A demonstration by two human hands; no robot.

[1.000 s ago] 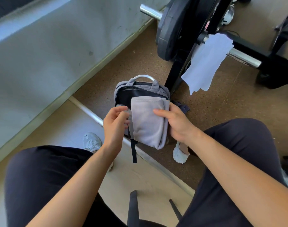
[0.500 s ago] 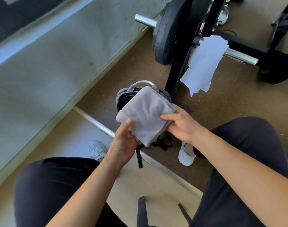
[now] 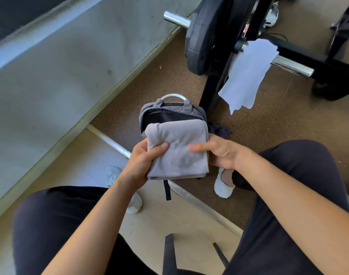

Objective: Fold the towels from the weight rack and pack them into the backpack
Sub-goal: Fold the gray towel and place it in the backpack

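Observation:
I hold a folded grey towel flat between both hands, just above the open grey backpack that stands on the floor. My left hand grips the towel's left edge with the thumb on top. My right hand pinches its right edge. The towel hides most of the backpack's dark opening. A white towel hangs over the steel bar of the weight rack at the upper right.
A black weight plate sits on the bar beside the rack upright. A dark cloth lies by the backpack. My legs and white shoes flank the bag. A grey wall runs along the left.
The grey towel has turned from tilted to square over the backpack. My left hand shifted from under its lower corner to its left edge, thumb on top.

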